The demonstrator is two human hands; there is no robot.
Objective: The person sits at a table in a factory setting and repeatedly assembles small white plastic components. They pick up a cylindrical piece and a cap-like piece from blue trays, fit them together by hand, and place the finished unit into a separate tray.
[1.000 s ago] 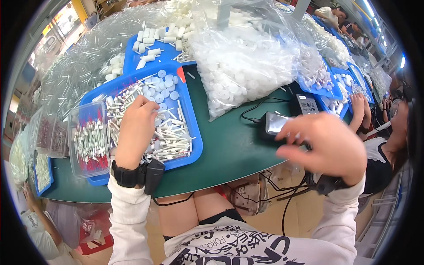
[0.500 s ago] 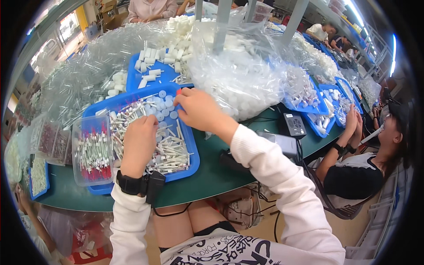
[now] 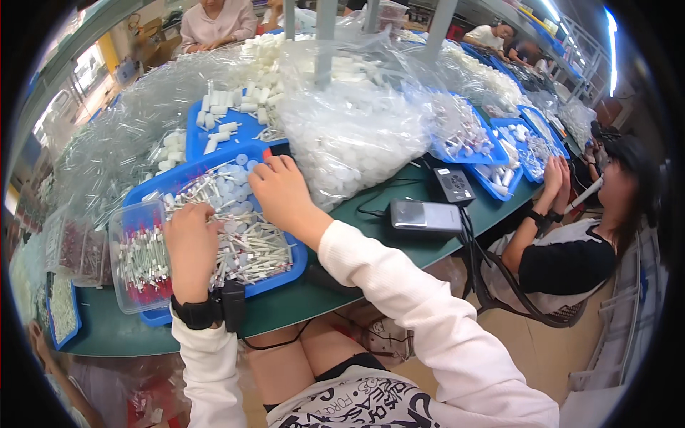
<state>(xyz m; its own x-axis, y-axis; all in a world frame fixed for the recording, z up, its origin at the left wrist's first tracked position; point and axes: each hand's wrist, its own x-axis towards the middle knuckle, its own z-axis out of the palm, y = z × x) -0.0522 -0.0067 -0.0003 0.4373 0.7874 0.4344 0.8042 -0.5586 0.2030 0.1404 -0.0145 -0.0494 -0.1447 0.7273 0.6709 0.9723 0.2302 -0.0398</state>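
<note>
A blue tray (image 3: pixel 301 251) holds a heap of thin white rods (image 3: pixel 260 251) and a cluster of pale translucent discs (image 3: pixel 227 180). My left hand (image 3: pixel 191 246) hangs over the rods at the tray's left side, thumb and fingers brought together; whatever lies between them is hidden. My right hand (image 3: pixel 284 192) reaches in from the right, its curled fingertips down beside the discs and their grip hidden from view. Just past those fingers, a small red piece (image 3: pixel 267 153) shows at the tray's far right corner. A clear plastic box (image 3: pixel 137 211) with red-ended white rods (image 3: pixel 143 253) overlaps the tray's left edge.
Behind the tray lie a large clear bag of white parts (image 3: pixel 357 146), another blue tray (image 3: pixel 201 135) and piled clear tubes (image 3: pixel 121 128). A grey device (image 3: pixel 426 217) and black box (image 3: pixel 453 187) sit to the right, near a seated person (image 3: pixel 564 267). Metal posts rise behind.
The whole view has shifted. Relative to the tray, my left hand has moved left and my right hand slightly nearer and left, away from the red piece.
</note>
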